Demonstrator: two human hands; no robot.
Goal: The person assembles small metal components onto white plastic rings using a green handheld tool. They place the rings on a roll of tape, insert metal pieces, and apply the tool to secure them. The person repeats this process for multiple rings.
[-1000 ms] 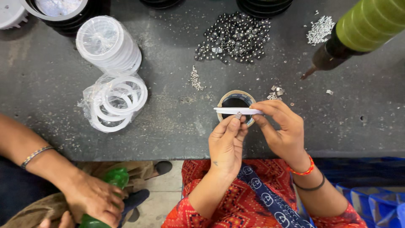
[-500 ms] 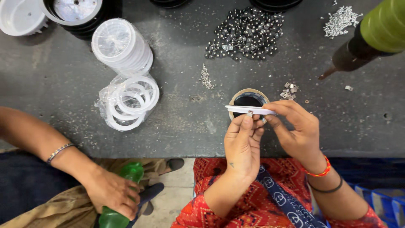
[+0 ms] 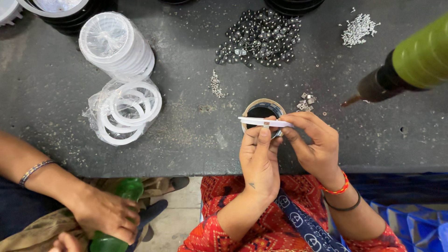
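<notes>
A white ring (image 3: 265, 122) is held edge-on at the frame's middle, long side left to right, just over a cup (image 3: 261, 109) on the desk (image 3: 196, 135). It is pinched by both hands: left hand (image 3: 259, 161) below, right hand (image 3: 313, 144) at its right end. A small clip may be pressed on.

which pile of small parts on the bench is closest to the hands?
The few small metal clips, just beyond the right hand beside the tape roll. The black pieces and both screw heaps lie farther up the bench.

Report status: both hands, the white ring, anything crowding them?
Left hand and right hand both pinch the white ring, held edge-on over the round holder. Small metal clips lie beside it; nothing blocks.
</notes>
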